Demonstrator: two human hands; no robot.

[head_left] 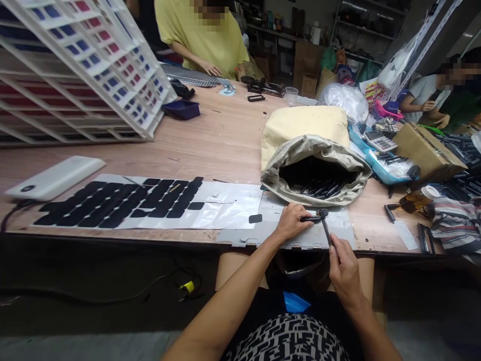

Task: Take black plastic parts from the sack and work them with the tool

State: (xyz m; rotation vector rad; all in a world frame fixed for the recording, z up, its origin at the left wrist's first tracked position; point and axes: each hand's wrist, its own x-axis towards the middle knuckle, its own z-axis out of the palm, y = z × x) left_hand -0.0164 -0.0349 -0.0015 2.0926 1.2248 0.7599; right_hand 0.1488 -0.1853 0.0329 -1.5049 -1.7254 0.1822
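Observation:
My left hand (293,221) is closed on a slim black piece (308,218), holding it low over the grey board (240,237) at the table's front edge. In my right hand (343,263) is a small hammer (326,225), its dark head at the far end of the black piece; whether they touch I cannot tell. Just beyond both hands lies an open woven sack (315,143) with many similar black pieces (325,188) inside. Left of my left hand, one black rounded pad (255,218) sits at the edge of a white sheet (221,200).
Rows of black pads (112,200) cover the sheet's left part, near a white device (56,175). A white crate (93,65) leans at left. Rightward are a blue basket (391,168), a cardboard box (428,150) and striped cloth (456,225). Two people (203,35) work across the table.

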